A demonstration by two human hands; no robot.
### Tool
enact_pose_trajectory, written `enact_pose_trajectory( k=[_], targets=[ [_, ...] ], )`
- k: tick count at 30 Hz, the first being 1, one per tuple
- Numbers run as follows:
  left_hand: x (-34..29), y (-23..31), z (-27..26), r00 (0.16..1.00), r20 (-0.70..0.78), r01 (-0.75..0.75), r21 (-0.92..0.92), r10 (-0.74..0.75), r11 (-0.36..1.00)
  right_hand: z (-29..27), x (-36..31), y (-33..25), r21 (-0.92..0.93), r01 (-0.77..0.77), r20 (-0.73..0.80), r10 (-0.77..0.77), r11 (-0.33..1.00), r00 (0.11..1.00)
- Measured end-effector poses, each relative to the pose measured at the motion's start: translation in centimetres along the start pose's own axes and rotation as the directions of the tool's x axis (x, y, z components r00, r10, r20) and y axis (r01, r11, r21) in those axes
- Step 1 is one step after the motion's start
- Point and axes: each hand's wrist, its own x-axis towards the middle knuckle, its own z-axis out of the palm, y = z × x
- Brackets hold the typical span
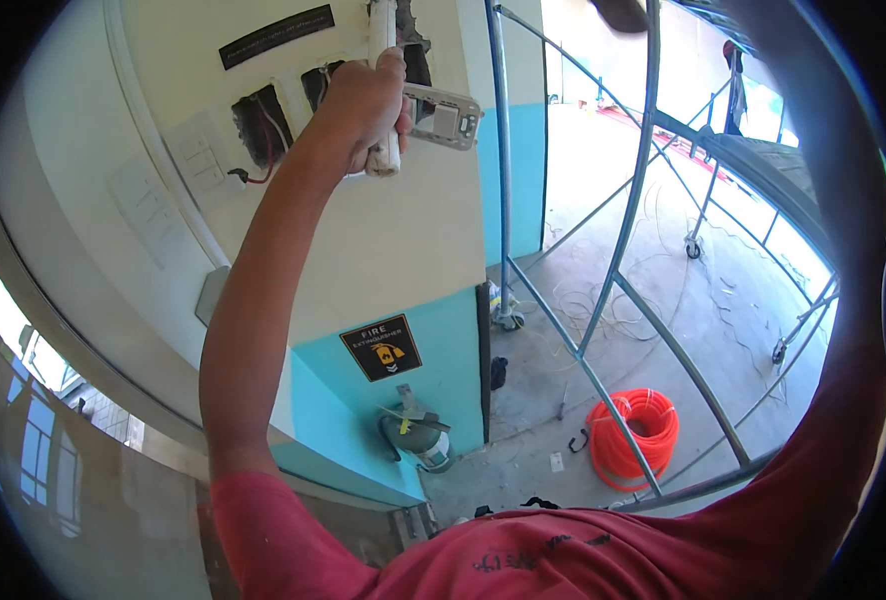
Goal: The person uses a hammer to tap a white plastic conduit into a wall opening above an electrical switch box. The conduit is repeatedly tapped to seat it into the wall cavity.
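My left hand [363,105] is raised to the wall and closed around a white, pipe-like length [385,158] with a rough lower end. Beside my fingers, a pale rectangular switch frame [445,118] sticks out at a slant to the right; whether my fingers also touch it is hidden. Around the hand are rough wall openings, one of them a dark box hole [261,128] with a red wire [255,180] hanging out. My right arm [848,330] reaches up along the right edge, and its hand lies outside the picture.
Metal scaffolding [631,190] stands close on the right. An orange coil of tubing [635,438] lies on the grey floor beside its lower bars. Against the turquoise wall base is a fire extinguisher [418,440], below a black sign [381,347]. Loose cables [603,310] spread across the floor.
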Motion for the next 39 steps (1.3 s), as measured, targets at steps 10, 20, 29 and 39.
enact_pose_trajectory(
  k=[10, 20, 29, 39],
  targets=[
    [0.7, -0.1, -0.3, 1.0, 0.013, 0.015, 0.049, -0.015, 0.999, 3.0, 1.4, 3.3, -0.303, -0.305, 0.203, 0.374, 0.903, 0.905],
    [1.6, 0.1, -0.5, 0.999, 0.027, 0.02, 0.127, -0.024, 0.992, 1.3, -1.6, 3.9, -0.289, -0.523, 0.192, 0.583, 0.802, 0.789],
    [3.3, 10.7, -8.7, 0.957, 0.218, 0.075, 0.45, -0.191, 0.89, 5.8, -22.2, 8.6, -0.067, -0.413, -0.065, 0.409, 0.908, 0.91],
    [2.0, 2.8, -5.8, 0.98, -0.006, -0.16, 0.57, 0.198, 0.806, 15.7, -40.0, 2.8, 0.533, -0.844, 0.509, 0.818, -0.056, 0.268]
  ],
)
